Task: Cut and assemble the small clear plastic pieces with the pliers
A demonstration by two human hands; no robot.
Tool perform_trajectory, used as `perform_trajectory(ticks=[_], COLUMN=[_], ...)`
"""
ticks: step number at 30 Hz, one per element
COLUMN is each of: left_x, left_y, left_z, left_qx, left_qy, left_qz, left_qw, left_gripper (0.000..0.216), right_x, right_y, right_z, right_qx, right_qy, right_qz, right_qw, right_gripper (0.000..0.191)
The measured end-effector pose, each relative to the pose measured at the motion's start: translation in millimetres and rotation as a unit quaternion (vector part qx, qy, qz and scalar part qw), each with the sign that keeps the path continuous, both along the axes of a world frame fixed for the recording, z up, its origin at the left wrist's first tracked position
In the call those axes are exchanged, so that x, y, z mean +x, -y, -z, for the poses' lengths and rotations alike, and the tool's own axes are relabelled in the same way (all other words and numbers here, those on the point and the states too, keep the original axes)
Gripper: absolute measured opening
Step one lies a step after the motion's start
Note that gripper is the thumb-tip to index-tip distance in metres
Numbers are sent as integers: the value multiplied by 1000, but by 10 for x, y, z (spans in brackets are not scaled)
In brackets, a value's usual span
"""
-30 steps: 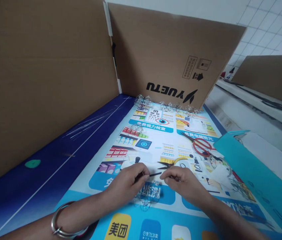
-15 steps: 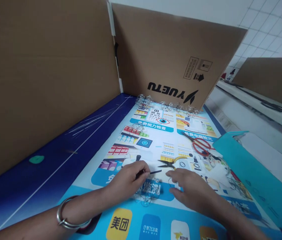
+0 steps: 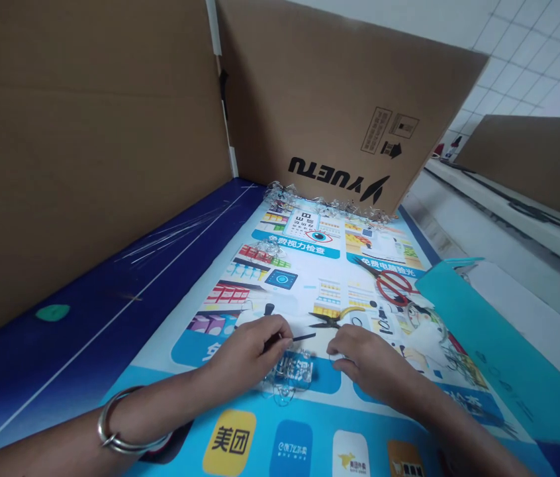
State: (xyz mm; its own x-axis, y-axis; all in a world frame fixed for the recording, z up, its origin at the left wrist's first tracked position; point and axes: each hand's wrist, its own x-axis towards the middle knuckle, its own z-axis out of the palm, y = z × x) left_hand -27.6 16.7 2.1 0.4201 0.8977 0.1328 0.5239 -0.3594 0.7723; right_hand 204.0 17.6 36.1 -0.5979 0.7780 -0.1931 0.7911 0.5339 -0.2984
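My left hand (image 3: 253,351) is closed in a pinch on a thin black stick (image 3: 302,338) that points right, with a small clear plastic piece at its fingertips. My right hand (image 3: 362,358) rests just to the right, fingers curled together over the poster; what they pinch is too small to name. A little pile of clear plastic pieces (image 3: 287,381) lies between and just below both hands. Small pliers with yellow handles (image 3: 332,320) lie just beyond the fingertips. A metal bangle (image 3: 121,430) sits on my left wrist.
A colourful printed poster (image 3: 310,265) covers the table. Cardboard sheets stand at the left (image 3: 86,132) and at the back (image 3: 339,99). More clear pieces (image 3: 320,202) lie along the back board. Red-handled scissors (image 3: 389,285) lie further right, and a teal paper bag (image 3: 488,338) at the right.
My right hand drew back a little from the left hand, then came close again. The left hand kept its pinch on the black stick. The camera shifted slightly.
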Motion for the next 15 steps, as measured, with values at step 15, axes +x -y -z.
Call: perform_trajectory(ticks=[15], left_x=[-5], left_y=[-5], left_z=[-12], left_qx=[-13], left_qy=[-5], left_qz=[-1], left_qw=[1000], left_gripper=[11], right_x=[-87], right_y=[22], right_z=[-38], right_qx=[-12], right_qy=[33], right_qz=[20], right_qw=[999], right_gripper=[10])
